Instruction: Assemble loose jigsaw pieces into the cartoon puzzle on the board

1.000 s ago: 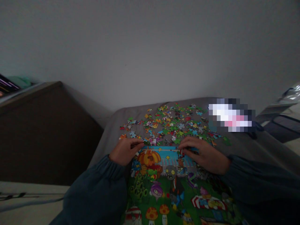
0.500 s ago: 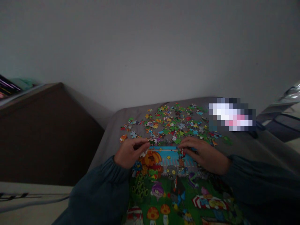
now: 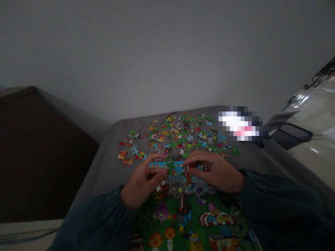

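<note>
A partly built jigsaw puzzle with cartoon plants, mushrooms and a zombie lies on a grey surface in front of me. Many loose coloured pieces are scattered beyond its far edge. My left hand hovers over the puzzle's upper left part, thumb and fingers pinched on a small green piece. My right hand rests at the puzzle's top edge, fingers curled and pinched on a small red and white piece. Both arms wear dark teal sleeves.
A dark brown piece of furniture stands at the left beside the grey surface. A blurred-out patch sits at the far right of the loose pieces. A black wire basket and shiny plastic lie at the right. A plain wall rises behind.
The view has shifted right and slightly up. My left hand has moved right over the puzzle toward my right hand, carrying its piece; the two hands are now close together.
</note>
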Available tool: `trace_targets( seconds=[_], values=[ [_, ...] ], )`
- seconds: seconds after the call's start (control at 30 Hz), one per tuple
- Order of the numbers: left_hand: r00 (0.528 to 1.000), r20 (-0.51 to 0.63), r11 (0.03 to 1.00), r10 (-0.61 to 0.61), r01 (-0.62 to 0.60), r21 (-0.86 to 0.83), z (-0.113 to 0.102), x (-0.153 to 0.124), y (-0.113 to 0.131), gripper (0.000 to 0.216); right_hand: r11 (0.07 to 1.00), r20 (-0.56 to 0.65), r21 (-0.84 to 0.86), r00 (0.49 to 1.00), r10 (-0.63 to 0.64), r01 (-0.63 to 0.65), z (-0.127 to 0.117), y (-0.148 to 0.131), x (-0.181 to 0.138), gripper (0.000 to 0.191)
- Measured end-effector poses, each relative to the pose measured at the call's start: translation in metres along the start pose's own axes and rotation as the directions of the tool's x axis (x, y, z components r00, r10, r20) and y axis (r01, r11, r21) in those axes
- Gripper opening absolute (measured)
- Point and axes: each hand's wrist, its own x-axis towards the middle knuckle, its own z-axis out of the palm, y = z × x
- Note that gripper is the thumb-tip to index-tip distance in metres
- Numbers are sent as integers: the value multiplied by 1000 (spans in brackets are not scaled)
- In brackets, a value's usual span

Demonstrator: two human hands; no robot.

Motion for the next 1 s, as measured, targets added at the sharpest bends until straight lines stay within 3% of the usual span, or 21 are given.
trace_targets(
  seconds=[0.13, 0.37, 0.57, 0.7, 0.83, 1.0],
  values=[
    [998, 56, 999, -30, 32, -29, 7, -3, 2, 59, 953, 50, 273, 991, 122, -131, 11, -4, -2, 36],
    [985, 163, 998, -49, 43, 43, 12, -5, -2, 64, 908, 77, 320, 963, 259, -270, 18, -4, -2, 22],
    [979, 196, 998, -53, 48, 27, 13, -5, 0, 62, 862, 109, 377, 941, 322, -338, 21, -2, -2, 23],
    [982, 181, 998, -56, 57, 3, 21, -9, 2, 55, 877, 104, 351, 944, 312, -328, 25, -4, -2, 18],
    [990, 131, 996, -55, 44, 83, 27, -12, 1, 41, 922, 81, 250, 956, 283, -294, 25, -7, -1, 20],
    [997, 56, 989, -51, 42, 145, 23, -11, 2, 42, 904, 65, 304, 954, 293, -299, 21, -5, -1, 29]
  ],
)
